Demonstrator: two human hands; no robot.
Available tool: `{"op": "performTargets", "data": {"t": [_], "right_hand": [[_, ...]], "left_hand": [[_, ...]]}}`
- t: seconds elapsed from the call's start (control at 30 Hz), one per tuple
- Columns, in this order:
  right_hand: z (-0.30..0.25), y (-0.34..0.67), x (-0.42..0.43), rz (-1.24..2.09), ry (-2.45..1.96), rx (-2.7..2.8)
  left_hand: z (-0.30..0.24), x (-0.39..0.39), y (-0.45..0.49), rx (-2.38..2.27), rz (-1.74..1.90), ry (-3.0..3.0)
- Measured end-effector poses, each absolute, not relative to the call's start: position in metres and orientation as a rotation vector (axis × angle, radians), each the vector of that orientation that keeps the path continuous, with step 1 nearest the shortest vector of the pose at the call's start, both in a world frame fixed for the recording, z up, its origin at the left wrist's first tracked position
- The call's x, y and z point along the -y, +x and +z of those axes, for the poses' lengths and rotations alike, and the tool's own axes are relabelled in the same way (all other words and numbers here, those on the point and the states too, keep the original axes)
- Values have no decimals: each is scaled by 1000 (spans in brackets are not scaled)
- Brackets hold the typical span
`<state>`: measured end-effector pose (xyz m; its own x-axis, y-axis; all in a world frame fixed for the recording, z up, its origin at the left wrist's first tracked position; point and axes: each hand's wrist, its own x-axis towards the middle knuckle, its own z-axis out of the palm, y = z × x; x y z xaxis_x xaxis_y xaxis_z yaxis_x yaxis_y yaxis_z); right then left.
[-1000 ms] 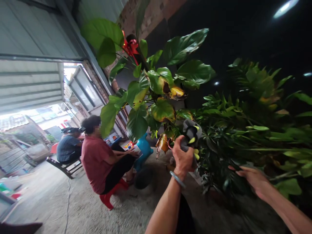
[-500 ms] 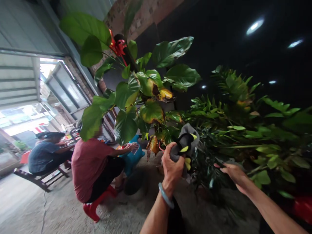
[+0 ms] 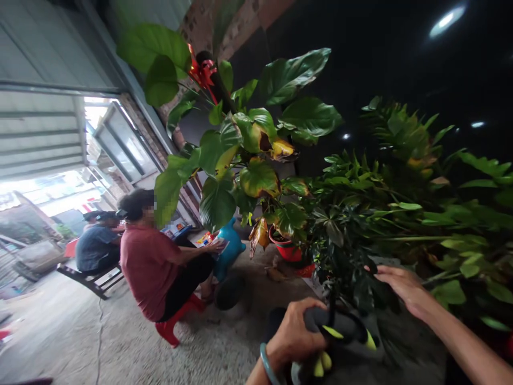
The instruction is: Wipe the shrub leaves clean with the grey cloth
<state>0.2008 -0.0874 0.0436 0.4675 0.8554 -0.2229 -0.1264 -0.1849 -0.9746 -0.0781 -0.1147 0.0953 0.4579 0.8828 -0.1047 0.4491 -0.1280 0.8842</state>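
My left hand [image 3: 296, 331], with a pale bangle at the wrist, is closed around a grey soft item with black and yellow-green parts [image 3: 344, 323]. It is low in front of me, above the floor; I cannot tell exactly what it is. To the right, my right hand [image 3: 401, 286] reaches into a dark-leaved potted plant [image 3: 336, 235]. Its thumb and fingers are pinched together at the dark leaves. What lies between the fingertips is too small and dark to make out.
A tall broad-leaved plant [image 3: 256, 176] with browned leaves stands ahead in a red pot [image 3: 286, 248]. Leafy green stems [image 3: 436, 214] spread on the right. A person in a red shirt [image 3: 150, 267] sits on a red stool [image 3: 172, 326] beside a blue toy [image 3: 229, 248].
My left hand has moved down and slightly right with the grey soft item, uncovering the red pot. My right hand stays at the dark leaves. The view has shifted a little left.
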Motion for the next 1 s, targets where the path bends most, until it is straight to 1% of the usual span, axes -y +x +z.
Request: {"op": "performTargets", "data": {"t": [0.13, 0.27, 0.33, 0.4, 0.5, 0.57, 0.7, 0.83, 0.9, 1.0], "right_hand": [[47, 203, 87, 1054, -1484, 681], [51, 197, 89, 1117, -1445, 669], [53, 193, 91, 1130, -1407, 646], [54, 190, 92, 1135, -1353, 614], [55, 189, 94, 1152, -1289, 560], [56, 189, 96, 1153, -1287, 526], [60, 184, 103, 1117, -1351, 499], [64, 174, 115, 1049, -1400, 479], [65, 168, 127, 985, -1424, 455], [71, 154, 153, 918, -1457, 413]], "left_hand": [[121, 99, -83, -1237, 942, 1590], [151, 77, -61, -1326, 1370, 1482], [157, 70, -42, -1339, 1471, 1490], [150, 71, -23, -1273, 1366, 1606], [122, 85, -6, -1103, 957, 1863], [103, 96, -7, -1085, 738, 1922], [84, 107, -29, -1090, 507, 1928], [91, 108, -60, -1051, 452, 1900], [98, 106, -72, -1093, 540, 1831], [113, 104, -76, -1166, 778, 1748]]}}
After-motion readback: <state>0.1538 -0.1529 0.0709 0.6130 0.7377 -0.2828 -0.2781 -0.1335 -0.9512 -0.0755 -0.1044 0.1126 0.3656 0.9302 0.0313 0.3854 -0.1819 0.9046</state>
